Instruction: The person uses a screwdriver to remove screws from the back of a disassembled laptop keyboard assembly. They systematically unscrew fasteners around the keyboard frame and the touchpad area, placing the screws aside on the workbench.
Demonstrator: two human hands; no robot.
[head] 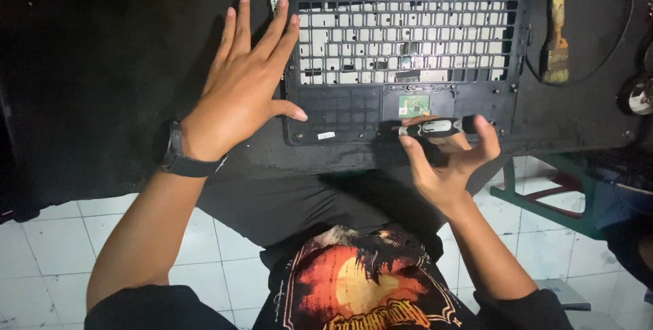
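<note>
Our left hand hovers flat, fingers spread, holding nothing, at the left edge of the stripped black laptop palmrest on the dark bench. Its key grid is empty, a small green board bared. Our right hand pinches a black-and-grey screwdriver sideways over its front edge; we judge the tip must be seated in a screw next.

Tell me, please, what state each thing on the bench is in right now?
Laptop shell: lying flat, keyboard removed, key slots empty.
Screwdriver: held level in the right hand.
Left hand: open, fingers spread, holding nothing.
Brush: lying flat, untouched.
</note>
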